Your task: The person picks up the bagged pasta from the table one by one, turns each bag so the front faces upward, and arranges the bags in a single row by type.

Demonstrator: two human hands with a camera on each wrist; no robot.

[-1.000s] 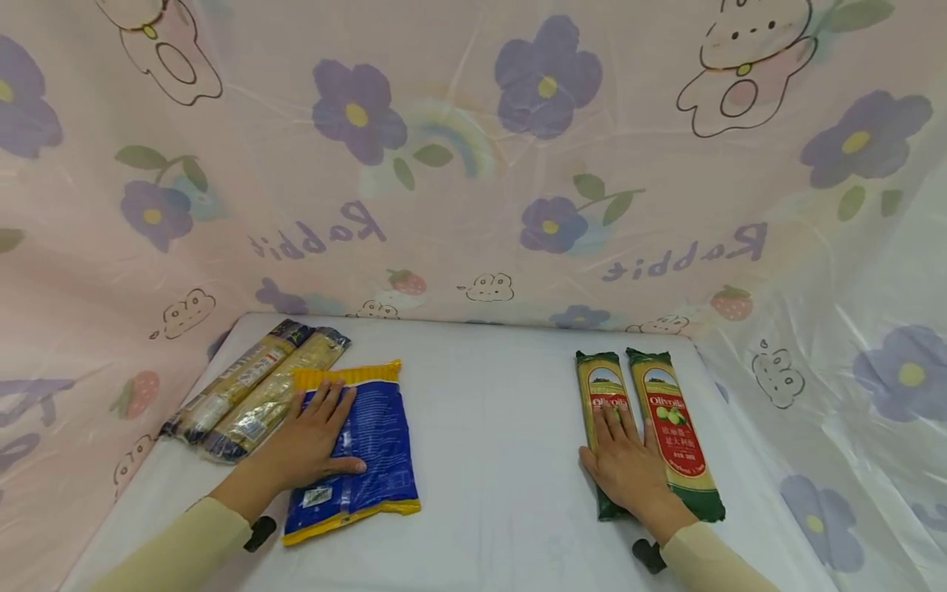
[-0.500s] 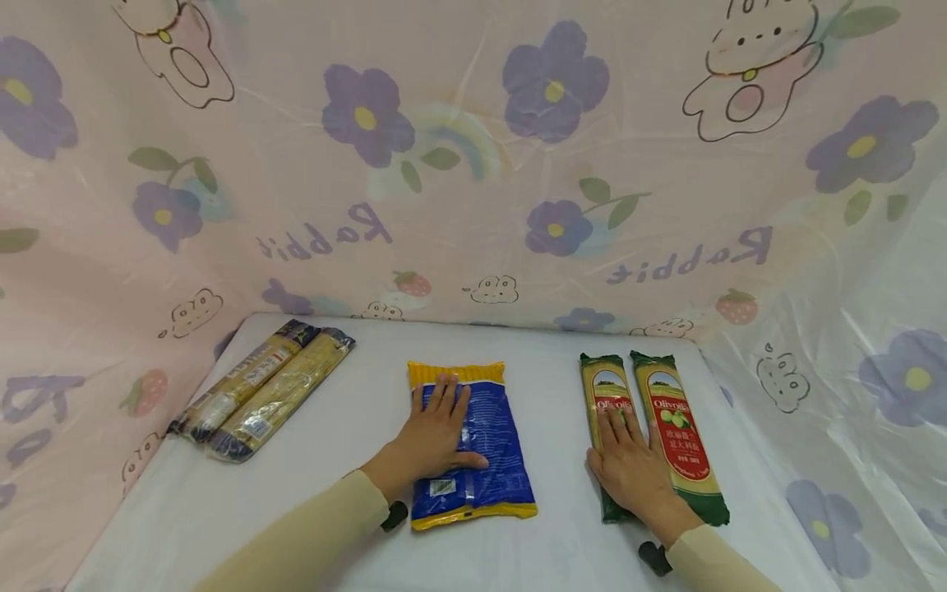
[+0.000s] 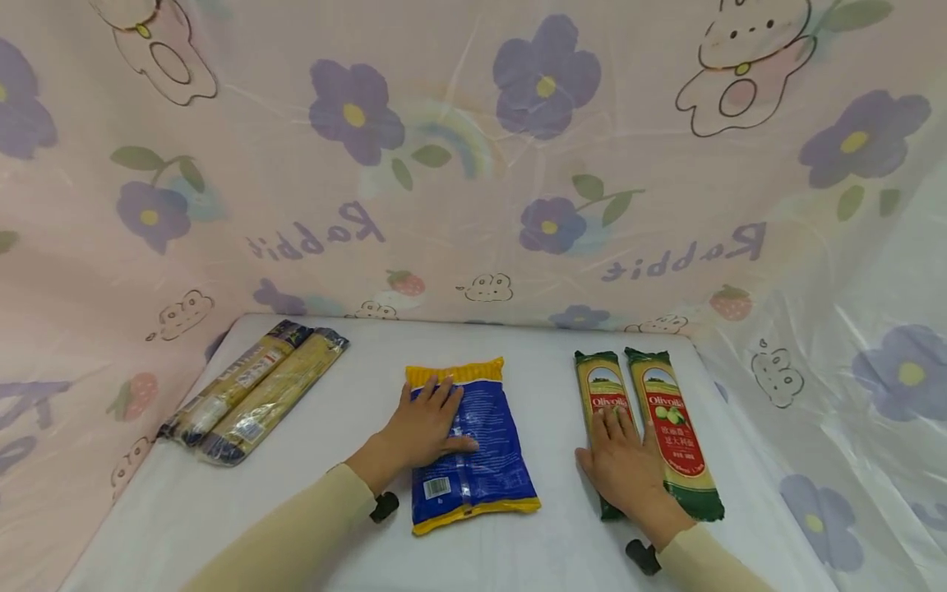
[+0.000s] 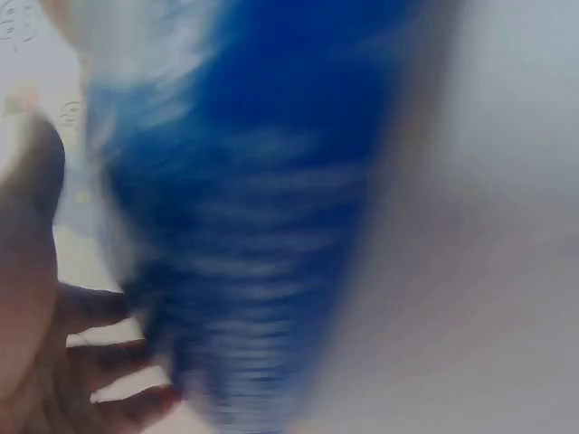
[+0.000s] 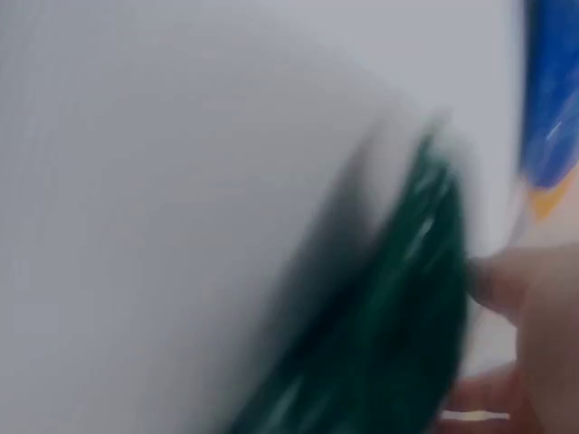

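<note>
My left hand (image 3: 420, 429) lies with fingers spread on the left side of a blue bag with yellow ends (image 3: 484, 444), flat at the middle of the table. A barcode shows at its lower left; its contents are hidden. In the blurred left wrist view, the blue bag (image 4: 280, 181) fills the centre beside the fingers. My right hand (image 3: 629, 473) rests on the left one of two green-ended Olivoila spaghetti packets (image 3: 602, 380), covering its lower half. The other spaghetti packet (image 3: 682, 448) lies just right of it. In the right wrist view a green packet end (image 5: 389, 316) shows.
Two clear packs of what look like dry noodles (image 3: 247, 380) lie slanted side by side at the table's left. The white table (image 3: 510, 337) meets a printed curtain (image 3: 459, 189) at the back and sides. A small black device (image 3: 384, 507) sits at my left wrist.
The blue bag has moved right with my left hand on it, from beside the clear packs to the middle; in the last half second it barely shifts. My right hand stays on its packet.
</note>
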